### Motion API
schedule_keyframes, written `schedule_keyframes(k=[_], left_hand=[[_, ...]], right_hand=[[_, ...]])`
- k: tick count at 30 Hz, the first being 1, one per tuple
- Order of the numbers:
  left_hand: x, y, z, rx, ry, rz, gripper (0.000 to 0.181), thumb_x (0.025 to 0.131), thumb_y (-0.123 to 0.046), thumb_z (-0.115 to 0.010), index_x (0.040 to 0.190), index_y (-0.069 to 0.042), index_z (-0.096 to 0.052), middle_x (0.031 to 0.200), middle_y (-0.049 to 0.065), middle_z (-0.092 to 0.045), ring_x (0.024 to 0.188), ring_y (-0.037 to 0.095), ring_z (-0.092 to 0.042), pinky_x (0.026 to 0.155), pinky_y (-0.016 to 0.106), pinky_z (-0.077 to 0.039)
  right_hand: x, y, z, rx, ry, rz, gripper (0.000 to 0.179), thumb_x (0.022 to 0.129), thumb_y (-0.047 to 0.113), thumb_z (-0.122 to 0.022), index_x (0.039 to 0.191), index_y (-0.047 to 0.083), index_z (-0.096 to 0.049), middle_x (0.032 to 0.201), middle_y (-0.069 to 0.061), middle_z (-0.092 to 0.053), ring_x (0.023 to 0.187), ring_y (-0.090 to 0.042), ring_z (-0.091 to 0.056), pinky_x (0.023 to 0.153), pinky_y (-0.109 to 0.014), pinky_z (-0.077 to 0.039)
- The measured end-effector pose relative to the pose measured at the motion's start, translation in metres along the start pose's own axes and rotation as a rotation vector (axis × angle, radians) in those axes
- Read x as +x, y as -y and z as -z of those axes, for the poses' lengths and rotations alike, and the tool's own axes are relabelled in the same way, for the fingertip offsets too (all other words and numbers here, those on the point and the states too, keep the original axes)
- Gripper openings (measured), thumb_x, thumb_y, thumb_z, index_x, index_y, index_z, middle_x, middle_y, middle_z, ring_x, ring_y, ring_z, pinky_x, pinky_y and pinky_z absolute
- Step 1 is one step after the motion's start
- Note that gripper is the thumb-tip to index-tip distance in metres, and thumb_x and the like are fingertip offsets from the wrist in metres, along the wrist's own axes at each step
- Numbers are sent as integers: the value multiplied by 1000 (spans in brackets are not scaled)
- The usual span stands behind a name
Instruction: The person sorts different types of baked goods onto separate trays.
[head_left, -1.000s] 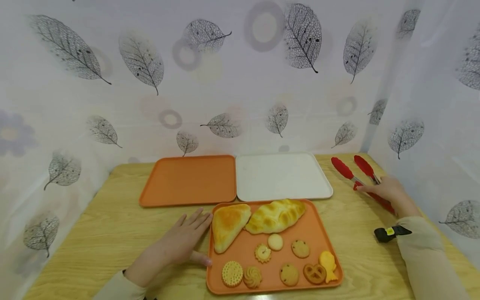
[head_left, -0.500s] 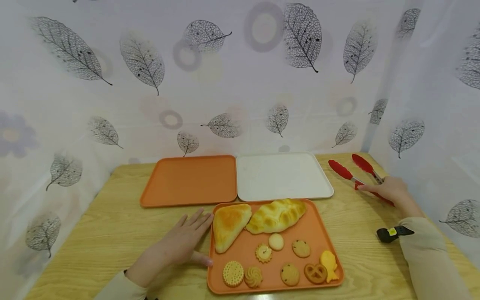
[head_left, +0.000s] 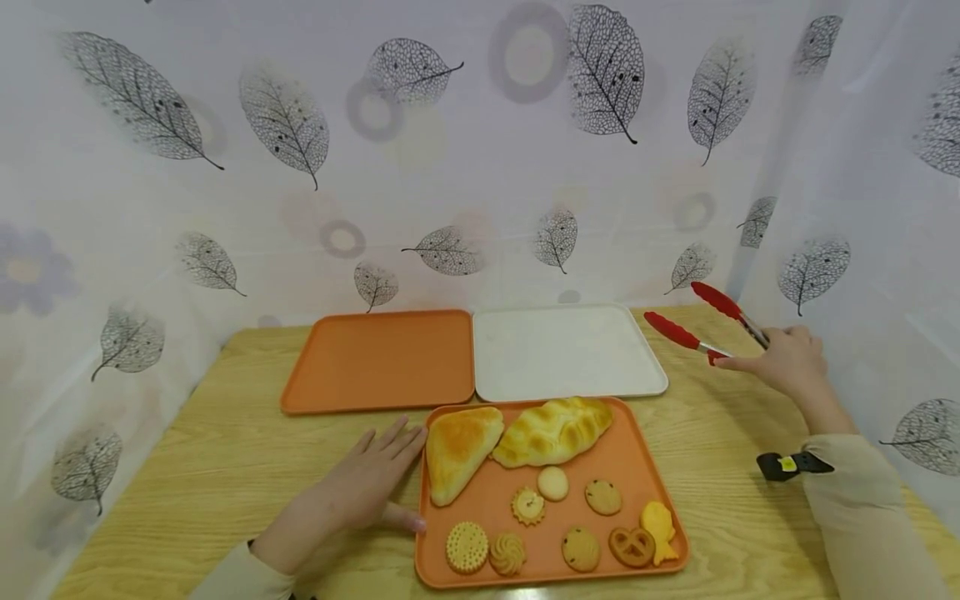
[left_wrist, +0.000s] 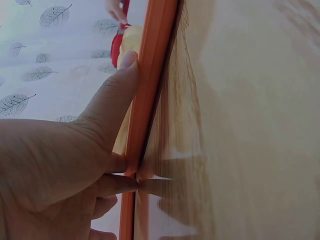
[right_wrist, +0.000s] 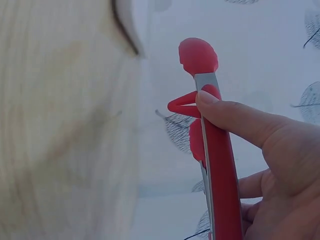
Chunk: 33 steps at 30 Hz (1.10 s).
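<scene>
My right hand point(head_left: 791, 362) grips red-and-silver tongs point(head_left: 675, 330) by the handles, above the table at the right, with the two red tips spread apart. In the right wrist view the thumb lies along one red handle of the tongs point(right_wrist: 220, 170), near a red loop. My left hand point(head_left: 356, 487) lies with fingers extended at the left edge of the front orange tray point(head_left: 480, 504); the left wrist view shows thumb and fingertips at its rim. On that tray are a triangular bread point(head_left: 461, 450), a long ridged bread point(head_left: 553, 432), a pretzel point(head_left: 632, 547), a fish-shaped cookie point(head_left: 657, 533) and several round cookies.
Behind the front tray, a second orange tray point(head_left: 382, 362) and a white tray point(head_left: 566, 354) stand side by side on the wooden table point(head_left: 202, 467). A leaf-patterned curtain point(head_left: 480, 167) encloses the back and sides. A black strap point(head_left: 795, 465) sits at the right sleeve.
My right hand has raised the tongs off the table and shifted them slightly left and away. The left hand and the trays keep their places.
</scene>
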<state>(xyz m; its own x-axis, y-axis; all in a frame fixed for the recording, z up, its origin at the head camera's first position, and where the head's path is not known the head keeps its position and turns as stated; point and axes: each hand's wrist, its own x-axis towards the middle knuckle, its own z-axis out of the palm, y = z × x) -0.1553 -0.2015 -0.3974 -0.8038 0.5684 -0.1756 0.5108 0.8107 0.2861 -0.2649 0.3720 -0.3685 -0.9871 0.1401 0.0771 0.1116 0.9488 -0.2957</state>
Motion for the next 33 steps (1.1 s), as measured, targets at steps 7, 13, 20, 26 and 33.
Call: schedule_keyframes(k=[7, 13, 20, 26, 33], left_hand=[[0, 0, 0, 5, 0, -1, 115, 73, -75, -59, 155, -4, -22, 161, 16, -26, 151, 37, -11, 115, 67, -17], [1, 1, 0, 15, 0, 9, 117, 72, -76, -59, 155, -4, -21, 161, 16, -23, 151, 37, -11, 116, 66, -16], [0, 1, 1, 16, 5, 6, 116, 72, -77, -58, 155, -4, -21, 162, 16, -23, 152, 37, -10, 116, 66, -17], [0, 0, 0, 4, 2, 3, 116, 73, -76, -59, 155, -4, -21, 162, 16, -22, 152, 37, -10, 116, 66, -17], [0, -1, 0, 0, -1, -3, 116, 73, -75, -60, 155, -3, -21, 161, 17, -23, 151, 38, -10, 115, 67, -17]], right_hand=[[-8, 20, 17, 6, -27, 144, 104, 75, 55, -77, 137, -19, -38, 123, -42, -38, 111, -55, -31, 82, -63, -32], [-15, 40, 31, 42, 40, 269, 103, 74, 48, -81, 144, -13, -35, 127, -42, -38, 114, -53, -34, 87, -67, -33], [-25, 53, 38, 52, 103, 365, 100, 71, 42, -85, 141, -13, -39, 131, -39, -37, 115, -53, -35, 86, -67, -39], [-29, 56, 33, 79, 92, 533, 91, 65, 34, -90, 135, -9, -50, 126, -22, -46, 112, -41, -42, 84, -53, -41], [-33, 64, 24, 45, 88, 670, 89, 59, 36, -92, 129, -6, -58, 117, -12, -55, 102, -22, -46, 78, -34, -40]])
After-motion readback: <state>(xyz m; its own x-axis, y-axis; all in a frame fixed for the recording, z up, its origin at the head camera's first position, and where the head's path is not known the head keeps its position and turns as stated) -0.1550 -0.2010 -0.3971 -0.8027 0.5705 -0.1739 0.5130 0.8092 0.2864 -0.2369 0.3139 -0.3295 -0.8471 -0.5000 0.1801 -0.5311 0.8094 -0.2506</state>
